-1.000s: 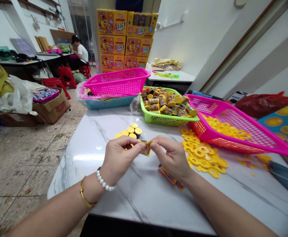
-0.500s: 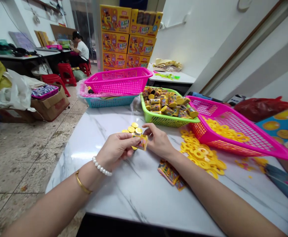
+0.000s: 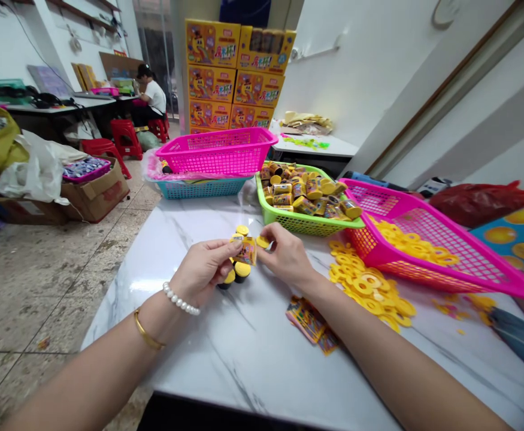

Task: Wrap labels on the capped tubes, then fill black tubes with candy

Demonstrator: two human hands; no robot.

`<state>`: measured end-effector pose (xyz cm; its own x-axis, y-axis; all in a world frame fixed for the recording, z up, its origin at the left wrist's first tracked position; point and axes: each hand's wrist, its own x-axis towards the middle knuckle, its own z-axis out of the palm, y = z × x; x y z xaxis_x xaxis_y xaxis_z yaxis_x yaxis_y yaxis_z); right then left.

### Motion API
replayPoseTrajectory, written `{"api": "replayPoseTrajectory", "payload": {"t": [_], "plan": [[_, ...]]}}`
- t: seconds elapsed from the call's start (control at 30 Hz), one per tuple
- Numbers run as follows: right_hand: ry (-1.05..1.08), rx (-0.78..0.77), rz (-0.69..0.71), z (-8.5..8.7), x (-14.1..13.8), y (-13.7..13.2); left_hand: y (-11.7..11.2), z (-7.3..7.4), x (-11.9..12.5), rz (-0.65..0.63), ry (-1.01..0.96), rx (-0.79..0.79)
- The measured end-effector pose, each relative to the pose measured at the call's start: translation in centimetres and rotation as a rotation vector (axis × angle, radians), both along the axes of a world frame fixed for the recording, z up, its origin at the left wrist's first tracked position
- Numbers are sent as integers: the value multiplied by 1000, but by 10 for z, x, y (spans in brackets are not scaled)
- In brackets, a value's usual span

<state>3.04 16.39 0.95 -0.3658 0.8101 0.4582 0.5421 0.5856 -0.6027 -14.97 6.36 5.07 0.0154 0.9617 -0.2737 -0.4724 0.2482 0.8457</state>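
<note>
My left hand [image 3: 203, 263] pinches a small printed yellow wrapper sleeve [image 3: 248, 251] between thumb and fingers above the table. Close to its right end, my right hand [image 3: 286, 254] grips a round yellow lid [image 3: 263, 242]; whether a cup is attached behind the fingers I cannot tell. Beneath and behind the sleeve stand several small black cups with yellow lids [image 3: 242, 270], partly covered by it and my left hand. Flat printed wrappers [image 3: 305, 320] lie in a small pile beside my right forearm.
Yellow rings [image 3: 369, 287] are heaped on the marbled table [image 3: 208, 365] and in a pink basket [image 3: 477, 239] at right. A green basket [image 3: 309, 224] of wrapped cups stands behind my right hand. Pink [image 3: 217, 152] and blue baskets [image 3: 205, 188] are stacked at the back. A person [image 3: 154, 96] sits far left.
The sleeve in my left hand has moved slightly left and up. A yellow lid now shows in my right hand's fingers, and more capped cups are visible below the sleeve.
</note>
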Motion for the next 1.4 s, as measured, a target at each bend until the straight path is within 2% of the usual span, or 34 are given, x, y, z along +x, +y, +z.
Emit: {"api": "replayPoseTrajectory", "payload": {"t": [0.1,0.2,0.3,0.4,0.57,0.73,0.93,1.1,1.27,1.33,1.4], "plan": [[275,-260,13,18,14,-3,2,-1,-1,16,-76,-2],[631,-591,147,36,20,-14,5,-2,-2,28,-163,-28],[797,-729,242,45,16,-29,6,-4,0,26,-225,-66],[760,-784,256,42,9,-39,6,-3,1,29,-268,-82],[680,-675,153,34,8,-38,5,1,2,21,-304,-93],[580,-581,159,40,6,-46,3,-3,5,30,-287,-87],[613,-571,190,42,0,-59,-1,-6,9,25,-138,-1],[601,-451,245,42,3,-58,-5,-4,9,34,5,101],[607,-354,194,47,16,-57,-9,2,10,199,260,203],[562,-332,205,48,21,-61,-10,4,10,123,315,226],[486,-276,246,47,24,-65,-11,3,10,-40,346,246]]}}
